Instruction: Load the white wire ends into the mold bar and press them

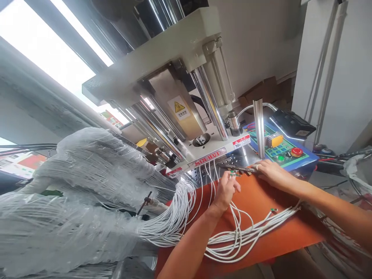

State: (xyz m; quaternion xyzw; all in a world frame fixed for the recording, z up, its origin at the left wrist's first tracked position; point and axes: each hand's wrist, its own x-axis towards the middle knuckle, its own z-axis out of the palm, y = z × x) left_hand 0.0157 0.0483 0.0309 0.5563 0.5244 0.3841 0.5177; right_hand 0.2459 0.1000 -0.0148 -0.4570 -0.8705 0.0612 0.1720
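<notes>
My left hand is closed in a pinch around white cables whose ends carry small green circuit-board connectors. These connectors show just above its fingertips, close to a narrow metal mould strip at the front of the press. Fingers bent, my right hand grips the right end of that strip. A bundle of white cables lies looped across the orange mat below both hands. One loose green-ended plug rests on the bundle near my right forearm. How the strip is seated underneath is hidden.
The press with steel guide columns stands directly ahead. On the right sits a blue control panel with a red emergency button, behind an upright metal post. Large plastic-wrapped cable bundles fill the left side.
</notes>
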